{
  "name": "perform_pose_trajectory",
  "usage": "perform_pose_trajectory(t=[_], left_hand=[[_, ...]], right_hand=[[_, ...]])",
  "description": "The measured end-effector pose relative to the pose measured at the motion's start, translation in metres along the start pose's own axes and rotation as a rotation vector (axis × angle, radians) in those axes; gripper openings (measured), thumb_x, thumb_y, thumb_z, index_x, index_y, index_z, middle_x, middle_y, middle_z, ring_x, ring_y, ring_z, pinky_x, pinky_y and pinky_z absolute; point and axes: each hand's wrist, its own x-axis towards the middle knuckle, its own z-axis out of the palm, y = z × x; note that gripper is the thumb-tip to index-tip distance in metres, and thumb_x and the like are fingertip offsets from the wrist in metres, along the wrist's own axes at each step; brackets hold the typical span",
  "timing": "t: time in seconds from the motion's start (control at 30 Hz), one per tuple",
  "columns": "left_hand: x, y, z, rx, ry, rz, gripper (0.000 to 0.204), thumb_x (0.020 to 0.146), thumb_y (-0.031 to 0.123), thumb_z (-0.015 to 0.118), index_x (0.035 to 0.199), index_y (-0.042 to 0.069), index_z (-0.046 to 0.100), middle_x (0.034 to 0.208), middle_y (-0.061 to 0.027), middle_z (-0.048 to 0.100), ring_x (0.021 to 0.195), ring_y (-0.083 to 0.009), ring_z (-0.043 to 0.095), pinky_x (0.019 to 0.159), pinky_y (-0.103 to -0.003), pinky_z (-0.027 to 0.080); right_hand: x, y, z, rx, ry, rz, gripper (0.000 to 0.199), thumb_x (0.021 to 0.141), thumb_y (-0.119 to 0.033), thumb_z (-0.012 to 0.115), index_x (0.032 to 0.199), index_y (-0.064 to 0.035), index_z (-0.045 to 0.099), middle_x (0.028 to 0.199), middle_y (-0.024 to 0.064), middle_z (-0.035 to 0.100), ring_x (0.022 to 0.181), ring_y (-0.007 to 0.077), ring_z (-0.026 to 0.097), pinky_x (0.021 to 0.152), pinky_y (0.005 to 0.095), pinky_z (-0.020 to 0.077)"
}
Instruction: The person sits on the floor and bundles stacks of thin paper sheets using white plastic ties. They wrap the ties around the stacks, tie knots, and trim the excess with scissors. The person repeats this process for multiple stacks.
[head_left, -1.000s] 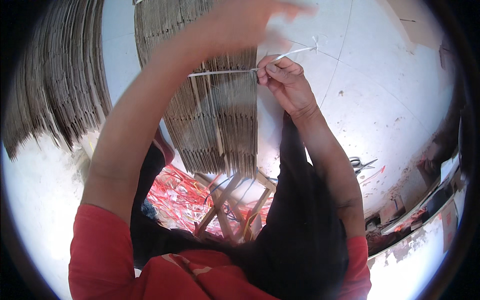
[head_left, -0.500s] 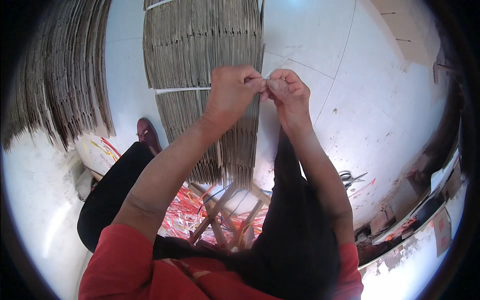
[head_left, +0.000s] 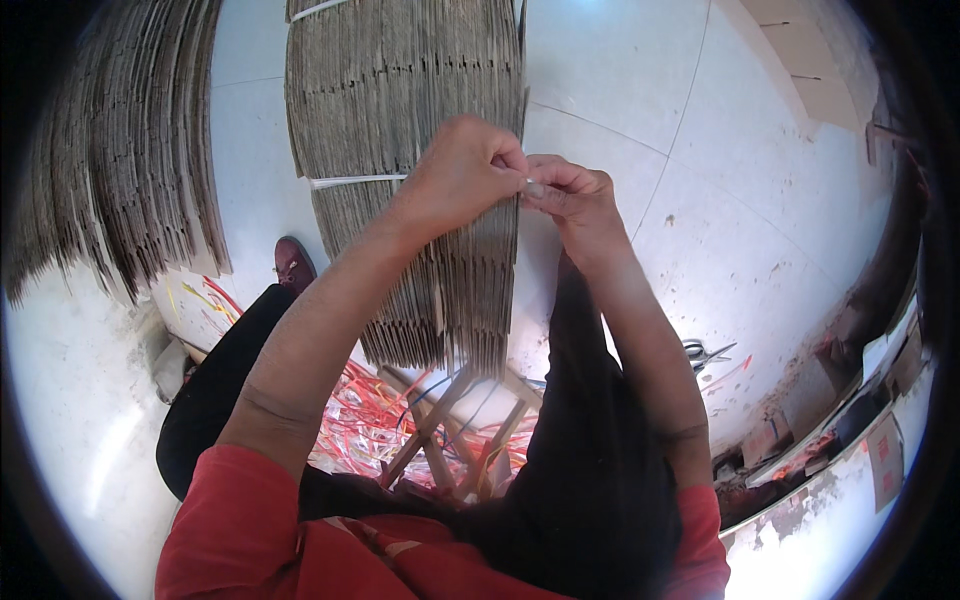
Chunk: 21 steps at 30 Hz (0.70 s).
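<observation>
Cardboard bundle [head_left: 400,95], many flattened brown sheets packed on edge, lies lengthwise directly ahead of the person, with a second stack of such sheets [head_left: 120,150] well apart on the left and a crossed wooden frame [head_left: 430,425] near its closest end. Left hand [head_left: 462,165] and right hand [head_left: 580,203] meet at the bundle's right edge, thumbs and fingertips of both pinched together on a narrow white strap [head_left: 355,182] that crosses the bundle, its length between them mostly hidden. Scissors [head_left: 697,352] lie beside the right forearm, blades apart.
</observation>
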Motion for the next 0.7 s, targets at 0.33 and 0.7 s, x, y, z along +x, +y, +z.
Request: perform_pose_trajectory(t=[0.33,0.7], left_hand=[[-0.002,-0.005,0.005,0.202,0.031,0.100,0.008,0.071,0.006,0.064,0.075,-0.001,0.062,0.060,-0.0102,0.058,0.057,-0.0096,0.057,0.055,-0.027,0.045],[-0.008,-0.004,-0.016,0.889,0.071,0.361,0.008,0.077,0.007,0.053,0.081,0.004,0.048,0.075,-0.0140,0.057,0.073,-0.0332,0.060,0.060,-0.043,0.047]], right_hand=[[0.006,-0.032,-0.008,-0.295,-0.119,0.239,0.010,0.078,-0.001,0.064,0.087,0.0008,0.065,0.072,0.0032,0.061,0.060,0.0103,0.055,0.058,0.0218,0.0467],[-0.004,-0.013,0.010,-1.161,0.027,-0.324,0.012,0.071,-0.005,0.056,0.081,-0.0012,0.061,0.071,0.0149,0.059,0.064,0.0292,0.059,0.062,0.0379,0.0477]])
